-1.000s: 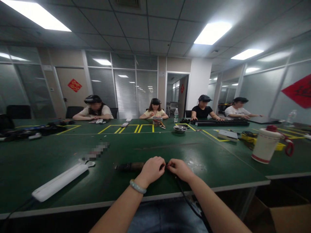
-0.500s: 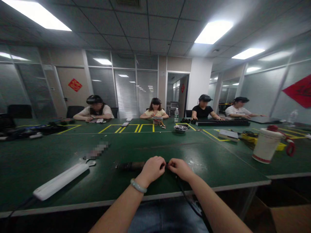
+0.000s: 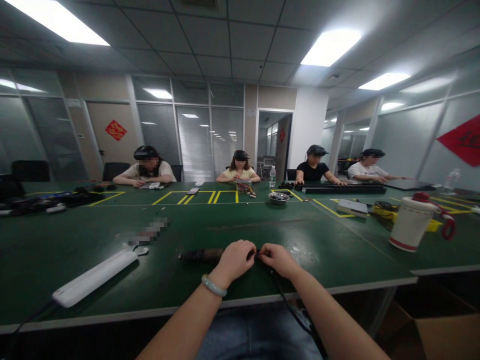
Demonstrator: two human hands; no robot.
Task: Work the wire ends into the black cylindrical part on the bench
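Office room, grey tiled ceiling (image 3: 247,42), bright light panels (image 3: 332,47). Back wall: beige door (image 3: 108,152) at left with red diamond poster (image 3: 116,130), windows (image 3: 193,145) with blinds, open doorway (image 3: 268,137), white column (image 3: 310,120). Right side frosted glass wall (image 3: 405,135), bigger red poster (image 3: 465,141) on it. Long green table (image 3: 337,260), yellow tape (image 3: 215,198) marked on far half. Dark chairs (image 3: 115,171) along far side.

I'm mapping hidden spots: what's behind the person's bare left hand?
A dark brown cylindrical object lies on the green tabletop, running behind the left hand. Only its left part shows; what the hand covers is hidden.
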